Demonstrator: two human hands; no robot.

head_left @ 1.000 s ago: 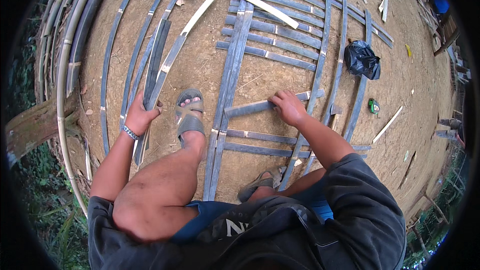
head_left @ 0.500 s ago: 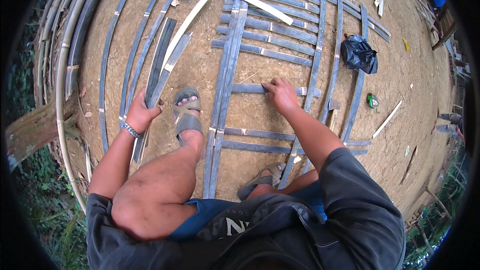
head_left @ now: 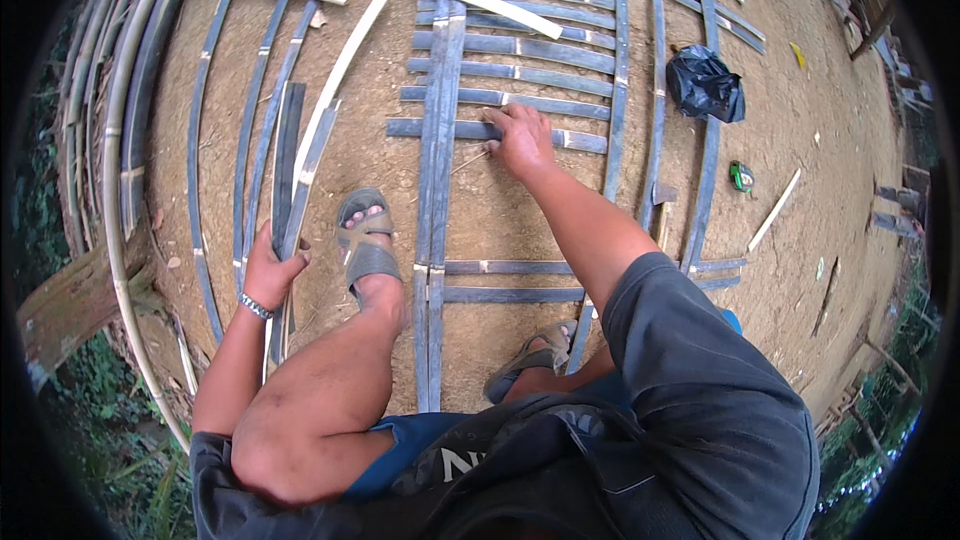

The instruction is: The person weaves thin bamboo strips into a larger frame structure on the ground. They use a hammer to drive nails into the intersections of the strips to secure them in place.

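My right hand (head_left: 522, 140) is closed on a dark bamboo slat (head_left: 580, 141), fingers over its upper edge. That slat lies crosswise in a ladder-like frame; its left end sticks out past the paired long strips (head_left: 432, 210), and its right end reaches the long strip on the right (head_left: 617, 70). Just beyond it are several similar crosswise slats (head_left: 560, 65), spaced apart. Low on the left, my left hand (head_left: 275, 270) is wrapped round a small bundle of long bamboo slats (head_left: 288, 155), dark and pale, pointing away from me.
Pale split strips (head_left: 470, 0) lie across the far end. A black plastic bag (head_left: 705, 85), a green tape measure (head_left: 741, 177) and a blade-like tool (head_left: 663, 194) are at right. Bamboo poles (head_left: 120, 120) and a log (head_left: 80, 300) line the left. My sandalled foot (head_left: 368, 240) stands beside the frame.
My right hand has moved the slat away from me and leftward, close to the other crosswise slats, so its end now passes the paired strips. The left hand still holds its bundle.
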